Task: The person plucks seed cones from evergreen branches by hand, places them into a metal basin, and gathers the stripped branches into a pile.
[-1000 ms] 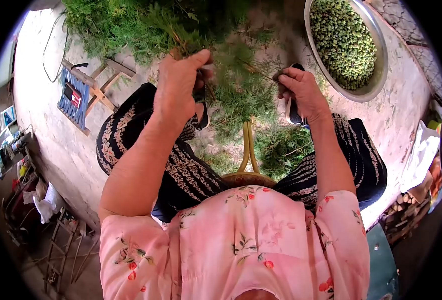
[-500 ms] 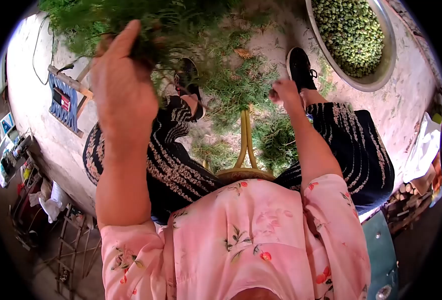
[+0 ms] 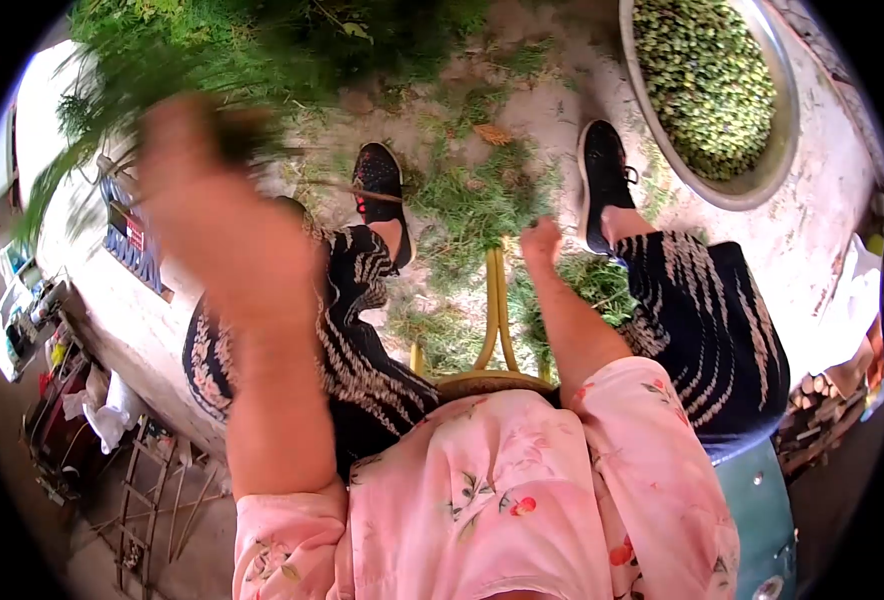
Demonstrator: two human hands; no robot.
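Observation:
My left hand (image 3: 207, 215), smeared by motion, is raised at the left and closed round a feathery green branch (image 3: 72, 180). A thin bare stem (image 3: 362, 192) sticks out to its right. Low between my knees is my right hand (image 3: 542, 243), its fingers curled in; whether anything small is in them I cannot make out. Beneath it lie loose green sprigs (image 3: 487, 195) on the floor. Beyond my left hand spreads a big heap of the same greenery (image 3: 292, 50).
A metal basin (image 3: 784, 150) of small green cones or berries stands at the upper right. Yellow metal legs (image 3: 495, 310) of a round-topped piece rise between my knees. A small wooden-framed stool (image 3: 132, 250) is at the left. Stacked firewood (image 3: 817, 400) sits at the far right.
My left hand has swung left and somewhat down with the branch, clear of the heap. My right hand has shifted slightly left and down, still closed. The view has tilted a little.

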